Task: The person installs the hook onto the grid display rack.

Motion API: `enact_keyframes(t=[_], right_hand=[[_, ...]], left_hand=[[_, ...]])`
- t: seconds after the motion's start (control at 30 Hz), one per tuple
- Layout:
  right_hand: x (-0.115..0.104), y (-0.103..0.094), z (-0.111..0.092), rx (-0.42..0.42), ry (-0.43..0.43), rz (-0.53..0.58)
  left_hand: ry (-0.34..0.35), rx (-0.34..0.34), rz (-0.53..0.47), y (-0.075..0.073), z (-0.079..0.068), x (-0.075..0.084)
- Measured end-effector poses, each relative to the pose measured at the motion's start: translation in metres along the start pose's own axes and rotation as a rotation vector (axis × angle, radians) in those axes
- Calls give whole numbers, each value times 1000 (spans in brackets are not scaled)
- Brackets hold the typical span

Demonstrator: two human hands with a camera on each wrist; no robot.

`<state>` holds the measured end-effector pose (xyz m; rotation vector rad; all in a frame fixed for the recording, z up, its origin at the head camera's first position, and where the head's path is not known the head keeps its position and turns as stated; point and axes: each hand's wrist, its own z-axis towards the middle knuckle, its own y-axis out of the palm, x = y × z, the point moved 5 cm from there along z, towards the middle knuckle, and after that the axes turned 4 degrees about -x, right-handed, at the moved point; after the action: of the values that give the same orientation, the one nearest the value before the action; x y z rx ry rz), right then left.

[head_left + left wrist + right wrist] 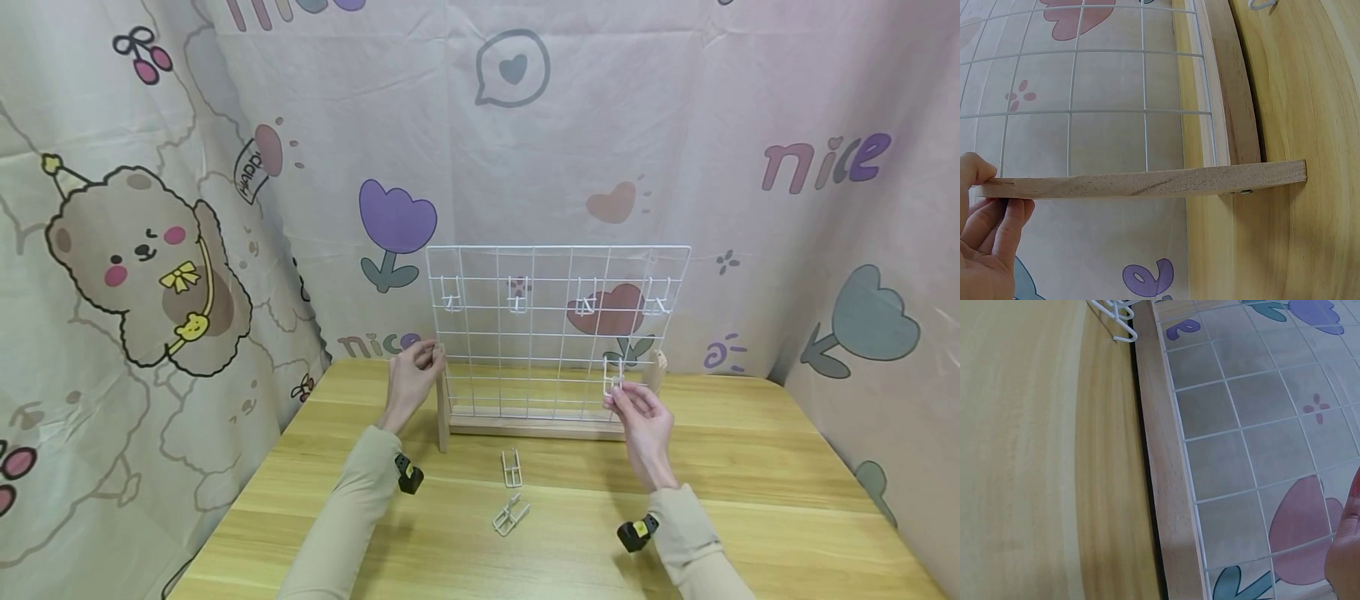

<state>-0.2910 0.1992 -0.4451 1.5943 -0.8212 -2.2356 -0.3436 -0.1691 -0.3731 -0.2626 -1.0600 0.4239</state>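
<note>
A white wire grid panel point(558, 247) stands upright in a wooden base point(536, 428). At its left side, my left hand point(411, 379) grips the upper end of the wooden post point(1141, 183), thumb on one face and fingers on the other. My right hand point(648, 427) pinches a white wire hook point(608, 372) by its lower part, against the lower right of the grid. Only an edge of that hand shows in the right wrist view, and the held hook is out of sight there. Several similar hooks, one a white hook point(517, 302), hang in a row higher on the grid.
Two loose white hooks, one a nearer hook point(512, 515) and one a farther hook point(512, 469), lie on the wood-grain table point(570, 550) before the base. A second wooden post point(655, 371) supports the right side. A printed curtain point(480, 167) hangs behind and around.
</note>
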Motion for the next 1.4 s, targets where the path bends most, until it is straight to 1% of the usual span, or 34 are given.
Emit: enact_keyframes(t=[0.37,0.83,1.03,1.23,1.4], right_hand=[[-2,2,5,29,5,17],[-3,1,9,32,2,27],[-3,1,11,39,-2,14],[-2,1,12,28,-17,0],[-1,-1,12,31,0,-21]], left_hand=[[10,-2,3,0,1,-1],[-5,-1,-1,0,0,-1],[4,8,9,0,1,-2],[-7,9,22,0,1,-3],[-7,7,9,0,1,-3]])
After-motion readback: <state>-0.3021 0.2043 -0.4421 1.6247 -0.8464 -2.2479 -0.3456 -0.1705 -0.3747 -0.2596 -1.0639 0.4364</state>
